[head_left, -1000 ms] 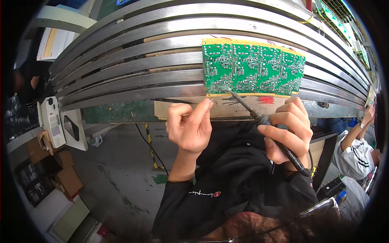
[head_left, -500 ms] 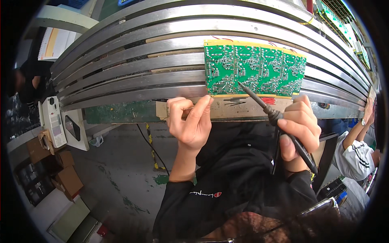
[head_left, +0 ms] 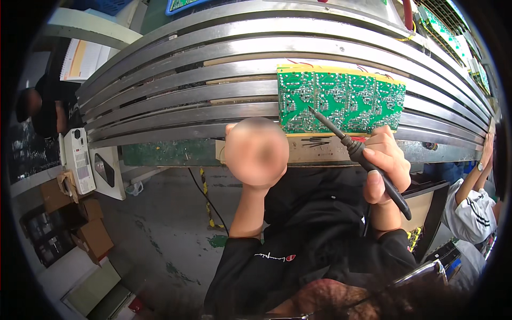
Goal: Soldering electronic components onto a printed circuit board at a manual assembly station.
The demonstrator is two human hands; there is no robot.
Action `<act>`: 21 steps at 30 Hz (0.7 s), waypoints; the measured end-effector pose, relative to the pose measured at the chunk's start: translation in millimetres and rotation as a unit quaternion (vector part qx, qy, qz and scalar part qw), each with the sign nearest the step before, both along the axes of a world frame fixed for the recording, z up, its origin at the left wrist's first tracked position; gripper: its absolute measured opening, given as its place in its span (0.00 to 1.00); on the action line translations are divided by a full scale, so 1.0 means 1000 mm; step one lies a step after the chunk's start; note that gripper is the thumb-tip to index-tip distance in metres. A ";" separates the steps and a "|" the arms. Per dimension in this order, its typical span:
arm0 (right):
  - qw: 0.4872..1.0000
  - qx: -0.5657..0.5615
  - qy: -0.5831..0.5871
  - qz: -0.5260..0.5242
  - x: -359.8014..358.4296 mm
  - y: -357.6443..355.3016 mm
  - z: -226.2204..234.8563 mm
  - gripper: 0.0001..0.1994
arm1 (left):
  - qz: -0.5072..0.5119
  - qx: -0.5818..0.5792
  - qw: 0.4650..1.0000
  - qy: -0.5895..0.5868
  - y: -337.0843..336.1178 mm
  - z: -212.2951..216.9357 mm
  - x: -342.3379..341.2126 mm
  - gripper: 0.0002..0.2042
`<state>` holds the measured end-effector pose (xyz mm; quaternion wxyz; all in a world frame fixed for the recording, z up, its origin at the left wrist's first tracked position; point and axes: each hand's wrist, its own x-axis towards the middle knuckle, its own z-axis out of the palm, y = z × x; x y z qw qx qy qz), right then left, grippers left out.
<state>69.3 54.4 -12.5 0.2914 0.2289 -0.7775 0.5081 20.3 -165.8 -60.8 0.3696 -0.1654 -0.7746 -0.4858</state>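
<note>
A panel of green circuit boards (head_left: 362, 101) with yellow edging lies on the metal rails, its face covered in small solder joints and parts. My right hand (head_left: 386, 162) is closed around the black handle of a soldering iron (head_left: 354, 149). The iron slants up and left, its dark tip over the left part of the panel; whether it touches cannot be told. Near the panel's lower left corner is my left hand (head_left: 257, 154). A round blur covers its fingers, hiding their pose and anything they hold.
Long metal rails (head_left: 213, 93) run across the bench. Dark wire pieces (head_left: 316, 141) lie on a tan strip before the panel. A blue tray (head_left: 184, 5) is at the back, a white boxy device (head_left: 79, 162) at left. A co-worker in a white shirt (head_left: 466, 202) is at right.
The view has shifted, so the bench sits lower and further right. The iron's tip has moved left and slightly up across the panel. My left hand, earlier pinching a thin wire, is now blurred.
</note>
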 end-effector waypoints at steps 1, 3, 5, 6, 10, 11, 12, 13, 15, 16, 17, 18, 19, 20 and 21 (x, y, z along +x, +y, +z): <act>1.000 0.001 -0.002 -0.003 0.000 0.000 0.000 0.11 | -0.001 0.005 1.000 -0.007 0.002 0.000 -0.002 0.07; 1.000 -0.001 -0.002 -0.008 -0.001 -0.001 -0.001 0.11 | 0.003 0.006 1.000 0.003 0.004 0.001 -0.005 0.07; 1.000 -0.003 -0.001 -0.017 -0.002 -0.001 -0.001 0.11 | 0.004 0.006 1.000 0.009 0.005 0.003 -0.009 0.07; 1.000 -0.008 -0.001 -0.022 -0.003 -0.001 -0.001 0.11 | 0.001 0.005 1.000 0.004 0.006 0.004 -0.010 0.07; 0.999 0.000 -0.017 -0.029 -0.006 -0.001 0.001 0.11 | 0.014 -0.009 1.000 0.007 0.010 0.008 -0.013 0.07; 0.999 0.002 -0.022 -0.031 -0.006 -0.001 0.001 0.11 | 0.012 -0.012 1.000 -0.003 0.011 0.009 -0.014 0.07; 0.999 0.002 -0.022 -0.032 -0.008 -0.001 0.001 0.11 | 0.016 -0.015 1.000 0.006 0.012 0.010 -0.015 0.07; 0.999 0.003 -0.023 -0.033 -0.008 -0.002 0.002 0.11 | 0.012 -0.019 1.000 0.015 0.013 0.010 -0.017 0.08; 0.999 0.003 -0.019 -0.033 -0.009 -0.003 0.003 0.12 | 0.005 -0.027 0.999 0.032 0.015 0.011 -0.019 0.08; 0.999 0.001 -0.018 -0.033 -0.010 -0.003 0.004 0.12 | -0.003 -0.031 0.999 0.036 0.015 0.011 -0.020 0.09; 0.999 -0.002 -0.017 -0.035 -0.010 -0.004 0.004 0.12 | 0.001 -0.031 0.999 0.042 0.015 0.011 -0.021 0.09; 0.999 -0.005 -0.014 -0.036 -0.009 -0.003 0.003 0.12 | 0.001 -0.029 0.999 0.038 0.014 0.011 -0.022 0.09; 0.999 -0.009 -0.013 -0.037 -0.008 -0.003 0.001 0.12 | 0.002 -0.028 0.999 0.033 0.013 0.011 -0.022 0.09; 0.999 -0.013 -0.010 -0.040 -0.007 -0.001 -0.001 0.12 | 0.003 -0.026 0.999 0.028 0.012 0.011 -0.022 0.09; 0.999 -0.015 -0.009 -0.041 -0.004 0.001 -0.003 0.12 | -0.001 -0.023 1.000 0.017 0.011 0.011 -0.022 0.09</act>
